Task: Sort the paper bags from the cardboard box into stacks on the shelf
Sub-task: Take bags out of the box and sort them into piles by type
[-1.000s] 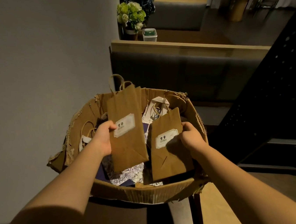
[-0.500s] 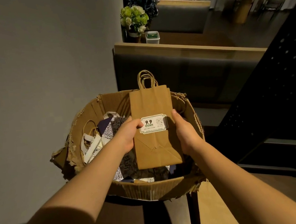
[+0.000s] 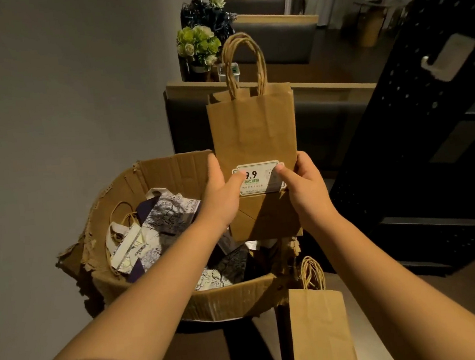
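Brown paper bags [image 3: 252,131] with twisted handles and a white "9.9" label are held upright above the right side of the torn cardboard box [image 3: 228,301]. My left hand [image 3: 221,194] pinches their left edge, thumb on the label. My right hand [image 3: 304,184] pinches the right edge, thumb on the label too. Inside the box lie several patterned purple-and-white bags [image 3: 164,217] and loose handles. Another brown paper bag [image 3: 319,329] lies flat on a surface below the box at the lower right.
A grey wall [image 3: 62,110] runs along the left. Behind the box stand grey booth seats with wooden tops [image 3: 323,88] and a flower arrangement [image 3: 198,44]. A black perforated metal shelf unit [image 3: 418,131] stands at the right.
Two brown bags held apart were brought together into one stack, then lifted higher above the box. The view tilted, revealing another brown bag lying at the lower right.
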`<state>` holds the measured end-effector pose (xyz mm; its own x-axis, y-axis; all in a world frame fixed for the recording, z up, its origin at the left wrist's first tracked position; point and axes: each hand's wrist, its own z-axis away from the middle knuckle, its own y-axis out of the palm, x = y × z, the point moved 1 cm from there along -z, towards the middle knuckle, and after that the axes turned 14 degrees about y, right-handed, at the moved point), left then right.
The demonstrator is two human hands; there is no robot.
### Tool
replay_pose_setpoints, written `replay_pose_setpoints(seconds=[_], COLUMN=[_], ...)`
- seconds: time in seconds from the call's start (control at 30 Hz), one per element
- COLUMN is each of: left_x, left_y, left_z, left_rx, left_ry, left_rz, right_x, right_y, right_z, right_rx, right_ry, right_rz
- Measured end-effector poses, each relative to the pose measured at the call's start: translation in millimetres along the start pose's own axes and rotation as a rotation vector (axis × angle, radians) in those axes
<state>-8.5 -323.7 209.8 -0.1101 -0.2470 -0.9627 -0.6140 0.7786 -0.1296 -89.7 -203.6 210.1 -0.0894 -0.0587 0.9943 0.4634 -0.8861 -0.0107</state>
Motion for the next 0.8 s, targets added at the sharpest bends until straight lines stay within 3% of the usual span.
replay_pose_setpoints(seconds=[0.27, 0.43, 0.63, 0.8], left_x=[-36.5, -30.7, -0.6, 22.9], left_y=[60.4, 105.8, 162.7, 202.2], left_z=[36.9, 60.5, 101.9, 130.1], left_rx=[0.098, 0.160, 0.293, 0.358], left_ry=[0.213, 0.269, 0.152, 0.128], left_rz=[-0.001, -0.029, 0.063, -0.183], right_x=[15.4, -1.5, -31.6, -69.1], right_y=[-78.9, -124.0, -189.0, -223.4], right_z=[37.3, 61.4, 100.6, 117.2], right_rx=[-0.020, -0.080, -0.179, -0.279], right_ry=[-0.131, -0.089, -0.059, 0.016], right_rz=[-0.006, -0.034, 0.090, 0.143])
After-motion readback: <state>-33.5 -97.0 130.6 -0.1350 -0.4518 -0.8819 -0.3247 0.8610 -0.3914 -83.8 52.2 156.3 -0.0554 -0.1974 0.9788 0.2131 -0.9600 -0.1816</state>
